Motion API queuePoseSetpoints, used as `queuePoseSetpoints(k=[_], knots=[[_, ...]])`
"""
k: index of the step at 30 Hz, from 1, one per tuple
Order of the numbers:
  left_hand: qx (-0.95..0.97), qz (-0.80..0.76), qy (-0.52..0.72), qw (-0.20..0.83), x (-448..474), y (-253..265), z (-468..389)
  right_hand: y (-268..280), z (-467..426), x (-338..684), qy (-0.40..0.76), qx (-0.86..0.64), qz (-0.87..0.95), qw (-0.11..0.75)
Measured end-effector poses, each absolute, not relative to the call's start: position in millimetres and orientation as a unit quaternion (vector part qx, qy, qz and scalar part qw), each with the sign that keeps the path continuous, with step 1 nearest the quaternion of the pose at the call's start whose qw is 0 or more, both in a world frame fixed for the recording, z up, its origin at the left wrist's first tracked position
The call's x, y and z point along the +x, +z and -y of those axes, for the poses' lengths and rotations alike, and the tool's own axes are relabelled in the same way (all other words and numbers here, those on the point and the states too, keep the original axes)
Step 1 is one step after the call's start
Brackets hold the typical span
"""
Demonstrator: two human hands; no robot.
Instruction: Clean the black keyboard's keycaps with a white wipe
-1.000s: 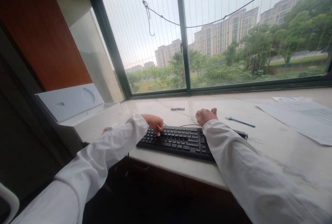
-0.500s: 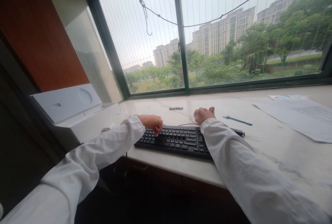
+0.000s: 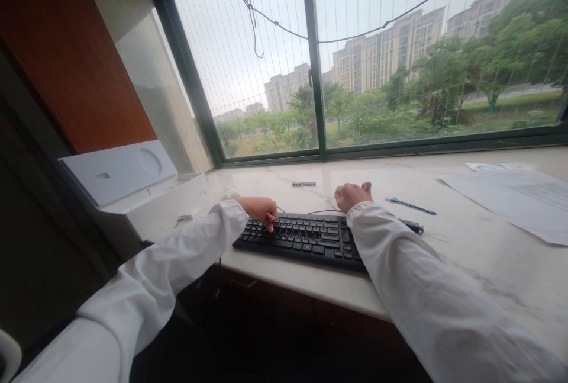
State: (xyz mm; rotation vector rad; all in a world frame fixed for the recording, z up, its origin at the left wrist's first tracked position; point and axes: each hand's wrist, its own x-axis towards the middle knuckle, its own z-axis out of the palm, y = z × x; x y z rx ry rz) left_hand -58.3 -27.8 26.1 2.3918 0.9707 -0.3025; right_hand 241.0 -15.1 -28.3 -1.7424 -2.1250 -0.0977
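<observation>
A black keyboard lies along the front edge of the marble sill. One middle row shows dark gaps where keycaps are off. My left hand is over its left part, fingers curled in and a fingertip down at the keys; anything pinched there is hidden. Behind the keyboard's right part, my right hand is closed near the sill surface, and what it may hold cannot be seen. A short dark strip with light spots, perhaps keycaps in a row, lies beyond the keyboard.
A blue stick-like tool and a dark pen-like tool lie right of my right hand. Printed paper is farther right. An open white box stands at left. The green-framed window closes off the back.
The whole view has shifted slightly, moving things a little to the right. Both hands keep nearly the same place and pose over and behind the keyboard.
</observation>
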Motion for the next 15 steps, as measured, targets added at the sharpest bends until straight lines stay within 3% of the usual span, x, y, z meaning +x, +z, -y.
queuePoseSetpoints(k=[8, 15], knots=[[0.879, -0.381, -0.057, 0.281, -66.9, 56.9, 18.6, -27.4, 15.9, 240.4, -0.042, -0.624, 0.756, 0.191], [0.864, -0.378, -0.124, 0.310, -64.7, 34.3, 25.2, -27.6, 17.1, 240.3, -0.038, -0.622, 0.759, 0.190]])
